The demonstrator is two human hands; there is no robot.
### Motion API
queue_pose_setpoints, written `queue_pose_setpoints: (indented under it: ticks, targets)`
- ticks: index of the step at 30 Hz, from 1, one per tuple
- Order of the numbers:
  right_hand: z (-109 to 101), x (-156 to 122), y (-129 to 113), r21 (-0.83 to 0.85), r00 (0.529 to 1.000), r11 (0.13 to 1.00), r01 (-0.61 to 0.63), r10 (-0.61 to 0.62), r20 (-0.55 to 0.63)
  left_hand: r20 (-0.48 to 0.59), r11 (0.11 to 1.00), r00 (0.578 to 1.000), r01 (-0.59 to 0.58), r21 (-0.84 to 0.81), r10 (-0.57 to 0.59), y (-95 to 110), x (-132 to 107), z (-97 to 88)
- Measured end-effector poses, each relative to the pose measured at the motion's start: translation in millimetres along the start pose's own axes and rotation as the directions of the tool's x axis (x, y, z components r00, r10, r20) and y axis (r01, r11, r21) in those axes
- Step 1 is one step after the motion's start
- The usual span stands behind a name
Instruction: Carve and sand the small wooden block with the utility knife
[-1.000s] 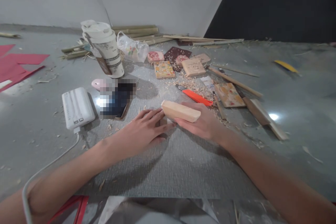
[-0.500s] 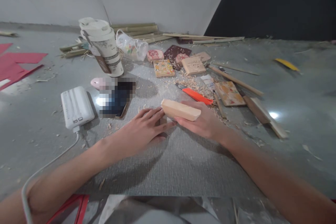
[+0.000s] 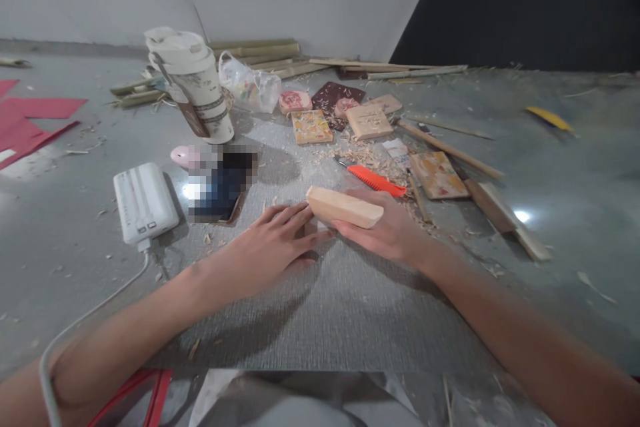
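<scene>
In the middle of the head view, a pale wooden block (image 3: 345, 207) is tilted up on its edge. My right hand (image 3: 387, 233) is closed around it from the right, thumb on the near side. My left hand (image 3: 275, 243) lies palm down with its fingers stretched out, the tips close to the block's left end; whether they touch it I cannot tell. Both hands are over a grey textured mat (image 3: 310, 333). Just beyond the block lies an orange-handled utility knife (image 3: 376, 179) among wood shavings (image 3: 367, 153).
Carved blocks (image 3: 370, 121) and patterned square tiles (image 3: 437, 175) lie behind and to the right. To the left are a white power bank (image 3: 146, 203) with a cable, a phone (image 3: 225, 187) and a tall lidded cup (image 3: 200, 90). Bamboo pieces (image 3: 260, 50) line the wall.
The view has shifted very slightly. Both hands and the wooden block keep nearly the same pose.
</scene>
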State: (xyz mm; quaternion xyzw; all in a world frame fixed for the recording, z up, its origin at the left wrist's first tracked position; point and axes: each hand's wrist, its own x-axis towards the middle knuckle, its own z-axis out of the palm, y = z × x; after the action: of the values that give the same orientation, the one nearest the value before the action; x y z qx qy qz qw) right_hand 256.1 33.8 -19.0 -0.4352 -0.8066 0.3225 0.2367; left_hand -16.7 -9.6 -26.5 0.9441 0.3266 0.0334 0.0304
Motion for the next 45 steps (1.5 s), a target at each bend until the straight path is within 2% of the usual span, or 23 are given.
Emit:
queue_pose_setpoints:
  ticks: [4, 15, 33, 38, 45]
  targets:
    - [-2, 1, -4, -0.007, 1.000, 1.000, 0.002, -0.001, 0.020, -0.023, 1.000, 1.000, -0.011, -0.020, 0.010, -1, 0, -0.2]
    - [-4, 1, -7, 0.072, 0.999, 0.997, -0.013, 0.009, 0.046, 0.026, 1.000, 1.000, -0.011, -0.004, 0.011, 0, 0, -3.2]
    - [-5, 3, -14, 0.061, 0.999, 0.998, 0.001, -0.003, 0.043, -0.001, 0.997, 1.000, 0.007, -0.072, -0.008, 0, -1, -2.8]
    - [-5, 3, -12, 0.054, 0.999, 0.999, 0.008, -0.011, 0.048, 0.030, 0.999, 1.000, 0.007, -0.039, -0.006, 0, -1, -2.7]
    - [-4, 2, -10, 0.068, 1.000, 0.998, -0.006, 0.004, 0.029, 0.017, 0.999, 1.000, 0.009, -0.053, -0.008, 0, 0, -3.5]
